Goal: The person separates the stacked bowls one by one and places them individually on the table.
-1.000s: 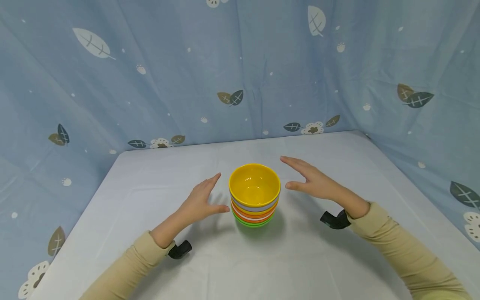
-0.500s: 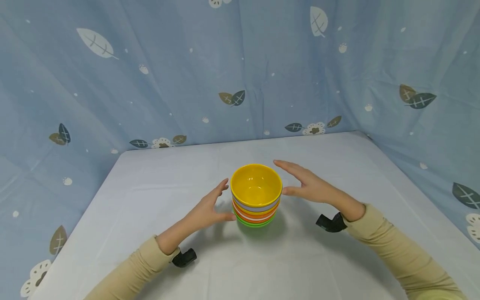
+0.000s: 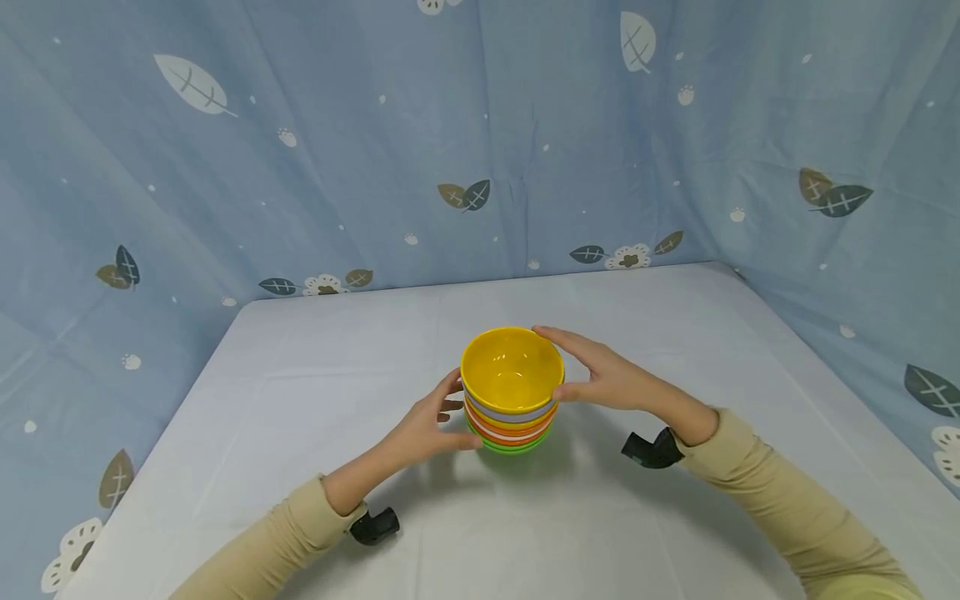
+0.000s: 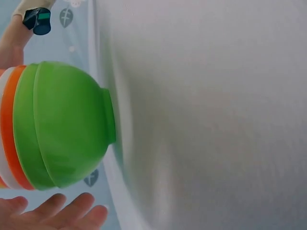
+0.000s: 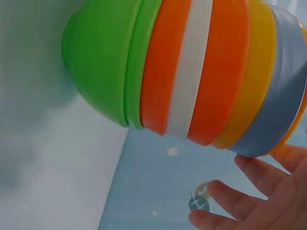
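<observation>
A tall stack of nested bowls stands upright in the middle of the table in the head view. Its top is a yellow bowl (image 3: 510, 367); below come a grey-blue bowl (image 5: 276, 91), orange and white ones, and green at the bottom (image 4: 72, 124). My left hand (image 3: 426, 427) is at the stack's left side, its thumb in front near the lower bowls; the left wrist view shows a small gap to its fingers. On the right, my right hand (image 3: 618, 379) has fingertips at the top bowls' edge, thumb by the yellow rim, fingers spread and lightly bent.
A white cloth covers the table (image 3: 337, 350). Behind and beside it hangs a blue curtain (image 3: 337, 150) with leaf and flower prints. A black wrist camera (image 3: 651, 450) sits under the right cuff and another black camera (image 3: 375, 527) under the left.
Both hands have come inward to the stack, the left one moving right and the right one moving left and slightly down. The bowls have not moved on the table.
</observation>
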`<state>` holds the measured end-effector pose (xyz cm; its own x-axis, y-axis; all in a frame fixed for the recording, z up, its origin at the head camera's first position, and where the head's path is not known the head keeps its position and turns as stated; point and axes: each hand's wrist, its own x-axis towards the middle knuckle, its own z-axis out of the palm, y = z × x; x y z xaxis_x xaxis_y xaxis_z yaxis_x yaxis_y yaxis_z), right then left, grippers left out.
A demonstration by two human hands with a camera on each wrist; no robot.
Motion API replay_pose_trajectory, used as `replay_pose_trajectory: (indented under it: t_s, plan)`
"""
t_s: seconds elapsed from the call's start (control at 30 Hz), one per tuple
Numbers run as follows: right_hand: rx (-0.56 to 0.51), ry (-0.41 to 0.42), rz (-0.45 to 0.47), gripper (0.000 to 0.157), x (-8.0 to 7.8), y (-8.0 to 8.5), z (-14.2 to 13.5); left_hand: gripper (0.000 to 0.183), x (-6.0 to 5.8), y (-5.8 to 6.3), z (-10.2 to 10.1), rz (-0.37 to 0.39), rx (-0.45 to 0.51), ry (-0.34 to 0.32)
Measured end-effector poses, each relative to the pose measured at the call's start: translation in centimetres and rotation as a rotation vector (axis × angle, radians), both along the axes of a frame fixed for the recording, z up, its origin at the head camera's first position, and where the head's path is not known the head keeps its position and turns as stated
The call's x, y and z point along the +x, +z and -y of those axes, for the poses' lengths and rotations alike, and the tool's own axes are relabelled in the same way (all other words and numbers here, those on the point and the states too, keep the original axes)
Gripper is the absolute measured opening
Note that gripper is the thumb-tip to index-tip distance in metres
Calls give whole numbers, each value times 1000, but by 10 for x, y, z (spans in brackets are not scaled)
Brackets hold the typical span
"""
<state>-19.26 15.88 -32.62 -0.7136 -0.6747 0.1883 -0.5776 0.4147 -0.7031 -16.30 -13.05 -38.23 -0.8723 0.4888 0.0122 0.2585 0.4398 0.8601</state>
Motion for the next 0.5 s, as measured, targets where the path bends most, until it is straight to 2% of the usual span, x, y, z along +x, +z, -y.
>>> replay_pose_trajectory:
  t_s: [0.3,0.5]
  plan:
    - [-24,14,14,84,2,-2,5,95,3,-4,-4,-1,41,-3]
    - [-52,8,57,93,4,-4,10,94,4,-9,-6,-5,64,-6]
